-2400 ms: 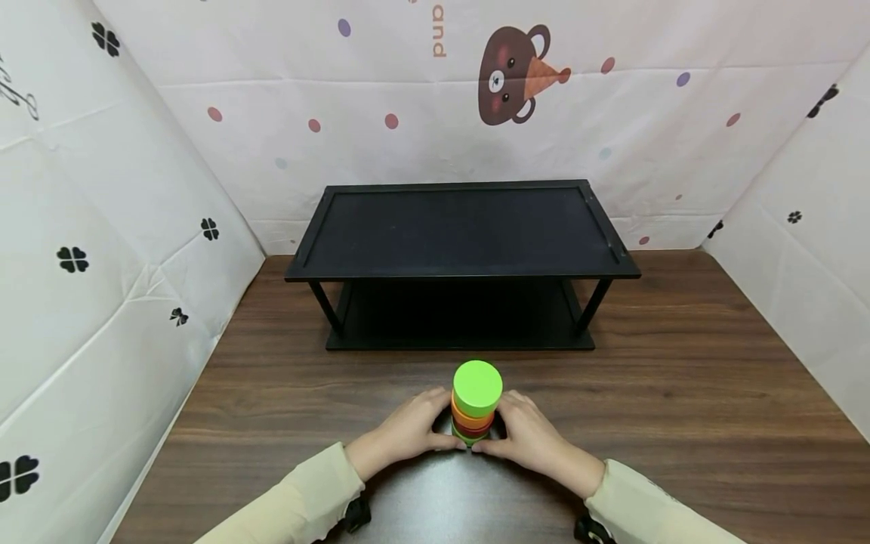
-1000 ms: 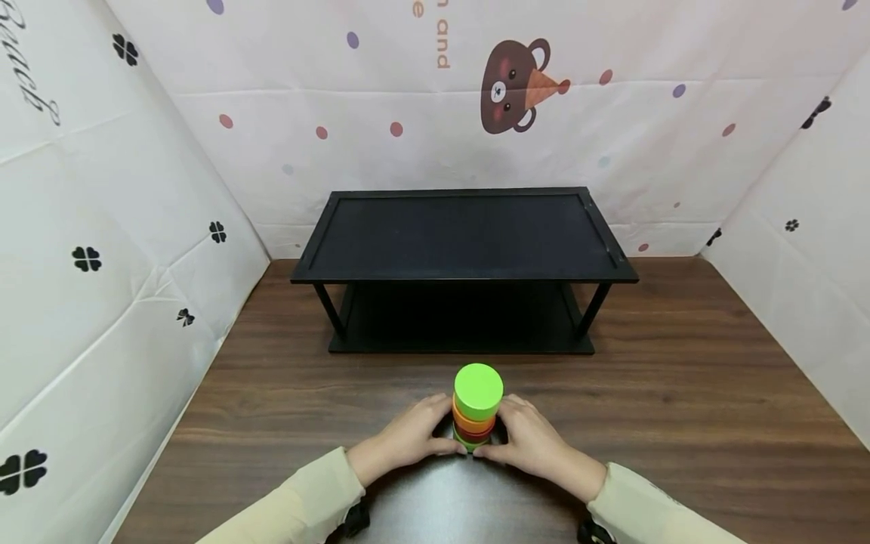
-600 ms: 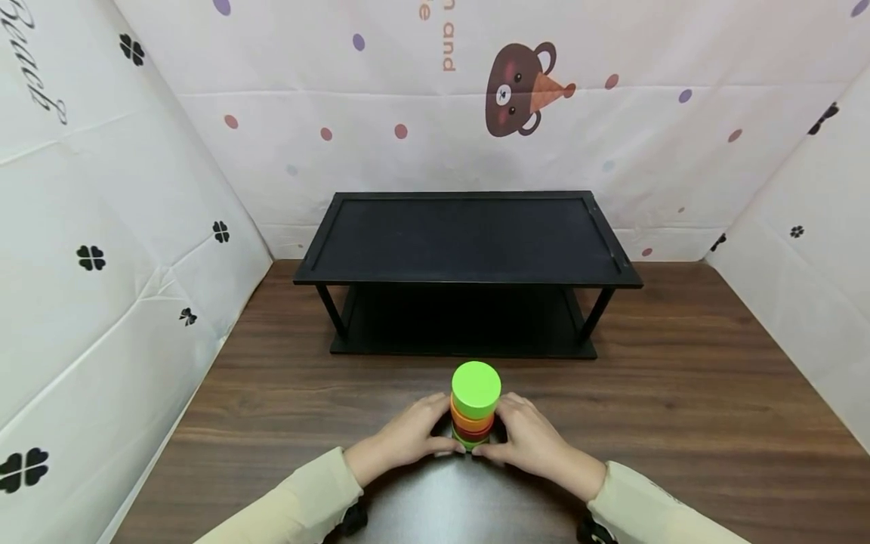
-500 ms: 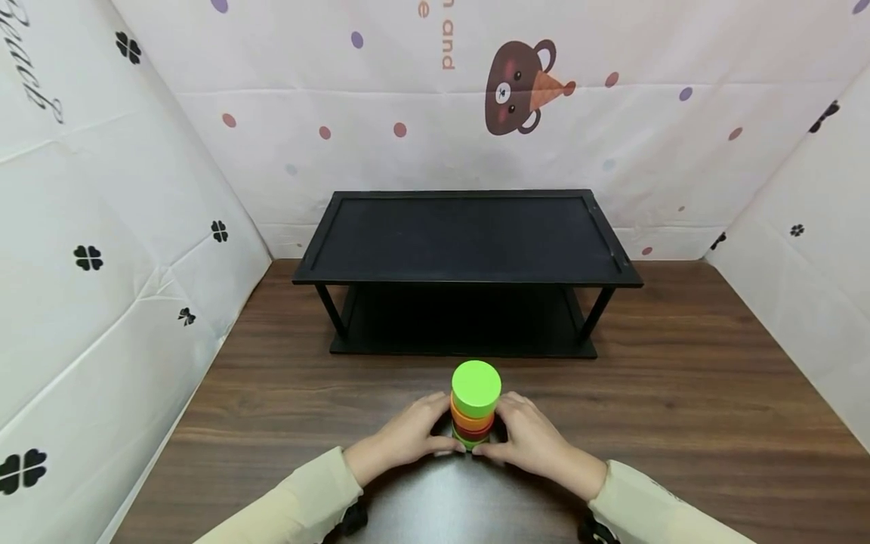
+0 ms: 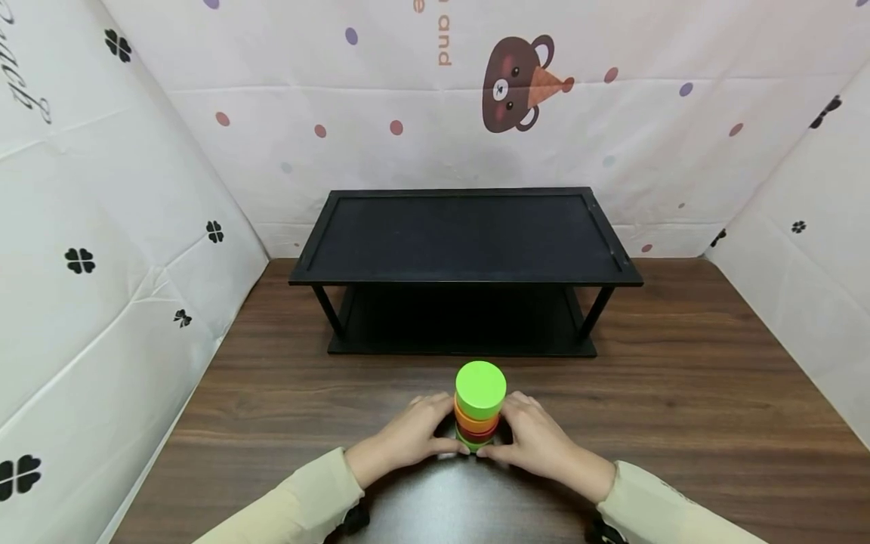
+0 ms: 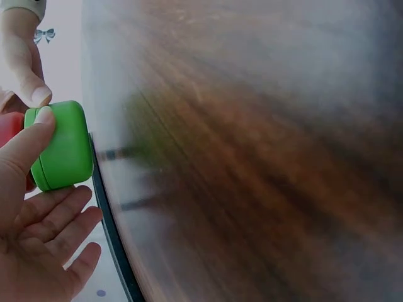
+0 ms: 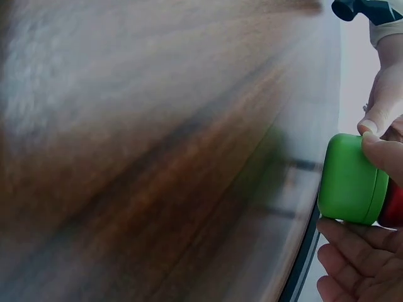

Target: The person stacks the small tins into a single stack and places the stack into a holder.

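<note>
A short stack of round coloured pieces [image 5: 479,389] stands upright on the table in front of the shelf. Its top is bright green and flat, with orange and red below and a green piece [image 6: 66,148] at the bottom. My left hand [image 5: 411,432] grips the stack low from the left, thumb in front and fingers round the far side. From the right, my right hand [image 5: 540,438] holds it the same way, and the two thumb tips nearly meet. Both wrist views show thumbs and fingers against the rounded green piece, with red [image 7: 393,204] beside it.
A black two-tier shelf [image 5: 462,238] stands behind the stack, its lower board [image 5: 462,329] resting on the brown wood-grain table [image 5: 680,393]. White printed cloth walls [image 5: 381,166] enclose the table at the back and both sides.
The head view shifts slightly. Both hands keep the same grip on the stack, which stays at about the same spot before the shelf.
</note>
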`<state>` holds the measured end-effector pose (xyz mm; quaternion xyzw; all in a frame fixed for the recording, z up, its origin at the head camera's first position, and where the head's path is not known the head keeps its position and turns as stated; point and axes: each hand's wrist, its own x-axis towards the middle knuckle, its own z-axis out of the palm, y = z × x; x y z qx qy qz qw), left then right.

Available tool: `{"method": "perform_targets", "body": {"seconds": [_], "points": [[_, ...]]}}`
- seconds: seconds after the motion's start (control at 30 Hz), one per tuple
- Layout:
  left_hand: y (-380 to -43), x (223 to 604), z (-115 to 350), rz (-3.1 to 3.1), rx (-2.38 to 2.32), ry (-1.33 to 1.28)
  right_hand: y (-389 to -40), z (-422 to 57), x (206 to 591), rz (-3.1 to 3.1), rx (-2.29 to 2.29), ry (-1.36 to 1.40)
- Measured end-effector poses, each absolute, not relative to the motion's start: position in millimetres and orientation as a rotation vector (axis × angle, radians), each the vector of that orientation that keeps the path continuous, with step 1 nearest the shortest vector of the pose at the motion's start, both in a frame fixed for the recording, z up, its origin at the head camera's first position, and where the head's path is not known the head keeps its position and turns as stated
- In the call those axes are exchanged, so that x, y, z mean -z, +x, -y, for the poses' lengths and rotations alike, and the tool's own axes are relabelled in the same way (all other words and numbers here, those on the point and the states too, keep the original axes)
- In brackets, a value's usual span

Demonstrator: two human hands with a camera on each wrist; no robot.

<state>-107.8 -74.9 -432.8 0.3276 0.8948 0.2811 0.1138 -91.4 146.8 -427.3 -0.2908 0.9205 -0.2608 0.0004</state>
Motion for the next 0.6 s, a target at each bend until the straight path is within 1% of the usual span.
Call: {"method": "perform_targets", "body": {"seconds": [0.6], "points": [[-110.4,423.9,74.4,-2.612,-0.851,1.035,-94.8,-150.6,414.4,-2.872,0.830,-0.936]]}}
